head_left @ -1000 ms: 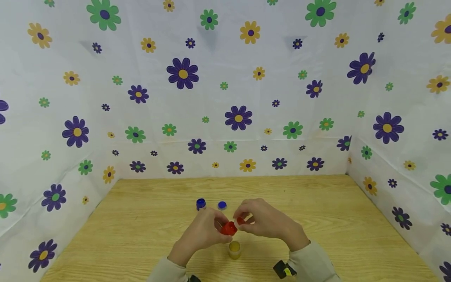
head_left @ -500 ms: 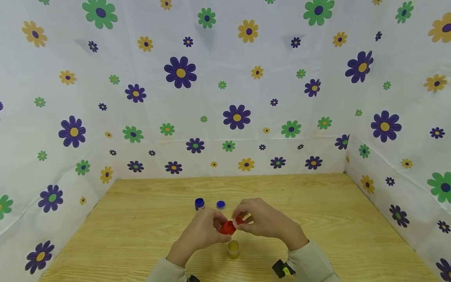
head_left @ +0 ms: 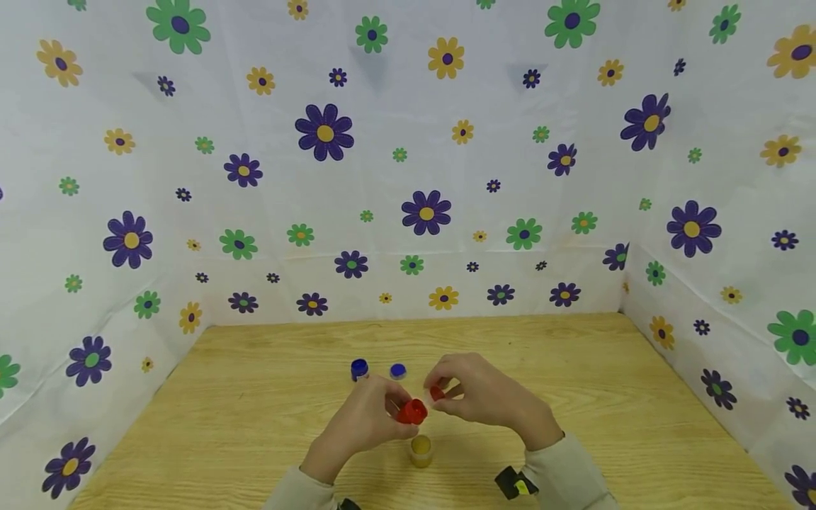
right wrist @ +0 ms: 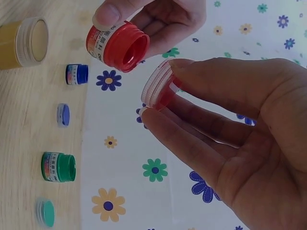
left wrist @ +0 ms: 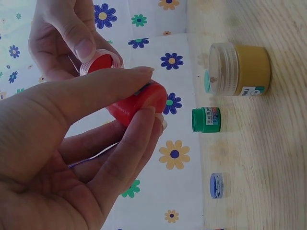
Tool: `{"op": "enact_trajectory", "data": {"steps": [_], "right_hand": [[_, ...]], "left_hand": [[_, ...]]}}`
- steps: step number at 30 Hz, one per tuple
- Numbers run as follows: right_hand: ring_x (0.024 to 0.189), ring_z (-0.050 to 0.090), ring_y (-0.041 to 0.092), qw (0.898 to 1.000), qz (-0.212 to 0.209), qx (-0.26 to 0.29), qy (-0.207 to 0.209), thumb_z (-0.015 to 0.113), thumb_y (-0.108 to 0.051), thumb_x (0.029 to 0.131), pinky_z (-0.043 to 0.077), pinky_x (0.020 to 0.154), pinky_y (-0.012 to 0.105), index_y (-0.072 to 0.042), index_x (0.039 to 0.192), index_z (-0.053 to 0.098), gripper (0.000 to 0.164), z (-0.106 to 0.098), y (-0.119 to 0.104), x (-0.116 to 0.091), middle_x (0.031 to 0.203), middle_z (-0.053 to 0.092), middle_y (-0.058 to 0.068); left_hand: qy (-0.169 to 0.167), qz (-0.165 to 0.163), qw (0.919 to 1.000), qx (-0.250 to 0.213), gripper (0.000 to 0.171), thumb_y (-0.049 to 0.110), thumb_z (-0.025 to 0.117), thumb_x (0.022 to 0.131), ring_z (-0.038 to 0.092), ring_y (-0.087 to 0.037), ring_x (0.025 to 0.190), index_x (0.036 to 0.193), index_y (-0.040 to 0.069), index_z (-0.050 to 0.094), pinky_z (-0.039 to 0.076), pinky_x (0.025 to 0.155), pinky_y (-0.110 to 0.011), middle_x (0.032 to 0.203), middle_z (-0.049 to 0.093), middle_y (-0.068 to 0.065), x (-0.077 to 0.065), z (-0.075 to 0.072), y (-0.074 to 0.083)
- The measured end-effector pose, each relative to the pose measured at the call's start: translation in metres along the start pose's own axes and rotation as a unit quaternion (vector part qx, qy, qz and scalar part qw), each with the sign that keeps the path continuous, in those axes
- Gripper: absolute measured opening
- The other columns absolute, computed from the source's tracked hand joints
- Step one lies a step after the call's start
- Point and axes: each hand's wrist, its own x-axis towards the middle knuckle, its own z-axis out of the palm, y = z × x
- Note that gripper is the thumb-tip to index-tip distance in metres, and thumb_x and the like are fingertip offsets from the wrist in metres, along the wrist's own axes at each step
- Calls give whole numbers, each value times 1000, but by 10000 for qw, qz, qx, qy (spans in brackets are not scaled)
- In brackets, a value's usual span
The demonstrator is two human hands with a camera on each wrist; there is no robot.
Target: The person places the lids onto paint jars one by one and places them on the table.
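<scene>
My left hand grips a small red paint jar, thumb on one side and fingers on the other. In the right wrist view the jar is uncapped, and its open mouth tilts toward my right hand. That hand pinches the jar's red screw lid between thumb and fingertips, a small gap away from the jar's rim. Below both hands, on the table, stands a larger yellow paint jar with its clear lid on.
Farther back on the wooden table are an open blue paint jar and its blue lid. The right wrist view also shows an open green paint jar and a green lid. Flowered cloth surrounds the table.
The red lid, close against the jar's mouth earlier, has moved slightly up and right with my right hand. The red jar stays in my left hand; the whole view has shifted a little.
</scene>
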Motion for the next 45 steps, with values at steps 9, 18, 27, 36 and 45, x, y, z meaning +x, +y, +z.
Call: {"op": "enact_trajectory", "data": {"steps": [9,18,27,36,45], "right_hand": [[99,71,19,9997,-163,145,-69,75,1,91,61,85,23,-4,105,73,15,7,0,4,104,70,7],[100,69,16,9995,-256,110,-115,75,1,91,62,88,28,-5,107,73,17,15,0,9,106,70,5],[101,69,15,9994,-315,25,-118,76,0,91,61,87,24,-4,108,74,18,19,1,11,106,71,6],[98,70,12,9997,-213,24,-144,74,-3,93,59,81,16,-3,111,75,18,19,2,11,107,73,7],[86,69,6,9996,-105,-244,-31,73,-8,95,55,74,12,-5,106,76,12,21,2,12,100,76,5]], "left_hand": [[4,-23,10000,-11,21,13,90,77,71,-15,77,95,7,80,60,70,-26,89,79,-2,0,-1,-2],[33,45,10000,-27,18,11,89,79,69,-9,75,94,7,81,59,67,-22,87,79,-2,0,-1,0],[22,159,9999,31,17,11,89,79,70,-11,75,93,7,81,58,65,-22,87,79,-4,0,-1,4],[-2,167,9999,1,17,9,89,79,69,-11,75,93,6,80,57,65,-21,86,79,-4,0,-1,6],[-27,61,10000,-10,18,10,89,78,67,-10,74,93,6,80,56,64,-21,86,78,-3,-2,1,7]]}}
